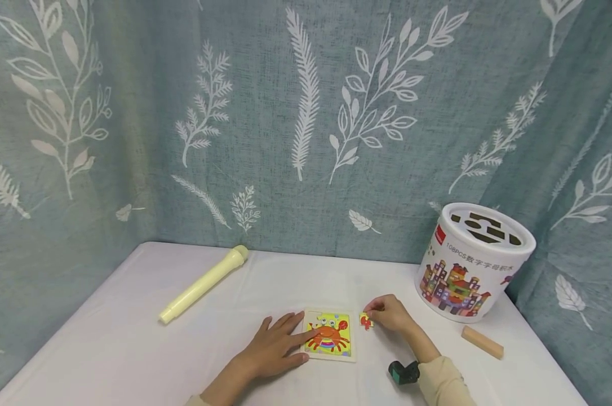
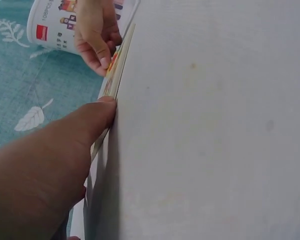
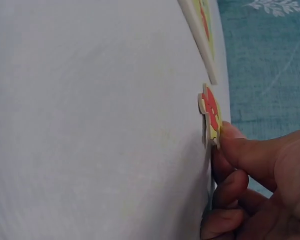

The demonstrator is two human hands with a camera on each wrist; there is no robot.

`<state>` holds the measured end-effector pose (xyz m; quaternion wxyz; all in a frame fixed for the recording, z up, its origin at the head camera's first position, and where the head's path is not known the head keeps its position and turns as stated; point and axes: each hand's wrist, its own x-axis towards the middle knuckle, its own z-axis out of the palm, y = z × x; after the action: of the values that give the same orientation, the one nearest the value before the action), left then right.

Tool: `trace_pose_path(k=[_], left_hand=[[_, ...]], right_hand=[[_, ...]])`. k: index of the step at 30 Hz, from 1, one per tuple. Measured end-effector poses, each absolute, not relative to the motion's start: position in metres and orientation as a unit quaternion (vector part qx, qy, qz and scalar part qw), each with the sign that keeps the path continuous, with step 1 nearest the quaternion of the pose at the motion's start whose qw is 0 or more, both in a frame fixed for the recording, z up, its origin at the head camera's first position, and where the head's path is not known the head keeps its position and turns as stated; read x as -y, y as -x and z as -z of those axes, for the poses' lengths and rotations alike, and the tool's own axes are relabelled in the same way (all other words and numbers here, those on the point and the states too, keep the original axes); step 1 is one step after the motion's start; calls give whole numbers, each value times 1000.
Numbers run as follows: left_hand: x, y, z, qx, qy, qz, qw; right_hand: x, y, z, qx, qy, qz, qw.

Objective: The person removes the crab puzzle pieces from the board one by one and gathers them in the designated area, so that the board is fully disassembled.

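On the white table (image 1: 133,338), toward its near side, lies the puzzle (image 1: 333,341), a square, pale-rimmed board showing a red crab on yellow. The left hand (image 1: 280,345) reaches it from the left, palm down, with the fingers spread wide. Its index finger rests across the crab, and its thumb meets the lower left edge of the board; it steadies the board without gripping it. The left wrist view shows the thumb against that edge from low down.

Just right of the puzzle, apart from its rim, is a loose piece (image 1: 366,321), red and yellow with a knobbed outline. The right hand (image 1: 389,312) pinches this piece by its right side between thumb and fingers, a narrow hold, with the other fingers curled beneath. From the low angle of the right wrist view, it is hard to tell whether the piece touches the table or is slightly raised.

A dark device (image 1: 404,373) sits at the right wrist, beside the beige sleeve (image 1: 443,380). Farther right lies a wooden block (image 1: 482,341), and behind it stands a white tub (image 1: 473,262) with a slotted lid and printed blocks on its side. At the far left a pale yellow stick (image 1: 204,285) lies slantwise. Behind everything hangs a blue-green curtain (image 1: 265,141) with white leaves.
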<state>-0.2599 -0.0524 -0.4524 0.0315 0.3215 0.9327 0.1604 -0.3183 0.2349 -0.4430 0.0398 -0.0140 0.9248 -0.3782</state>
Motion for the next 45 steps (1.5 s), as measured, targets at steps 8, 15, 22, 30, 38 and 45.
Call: trace_pose_path(k=[8, 15, 22, 30, 38, 45], left_hand=[[50, 262, 450, -937, -299, -179, 25], [50, 265, 450, -941, -289, -176, 19], [49, 269, 453, -938, -290, -189, 29], [49, 270, 457, -937, -293, -182, 52], [49, 272, 455, -927, -302, -215, 58], [50, 280, 449, -919, -309, -239, 59]], right_hand=[[-232, 329, 445, -925, 28, 378, 0], [-226, 333, 445, -926, 29, 375, -14], [-224, 335, 446, -932, 29, 361, -25], [-194, 325, 436, -924, 128, 359, -22], [-169, 322, 432, -909, 240, 334, 67], [-166, 322, 436, -915, 242, 310, 87]])
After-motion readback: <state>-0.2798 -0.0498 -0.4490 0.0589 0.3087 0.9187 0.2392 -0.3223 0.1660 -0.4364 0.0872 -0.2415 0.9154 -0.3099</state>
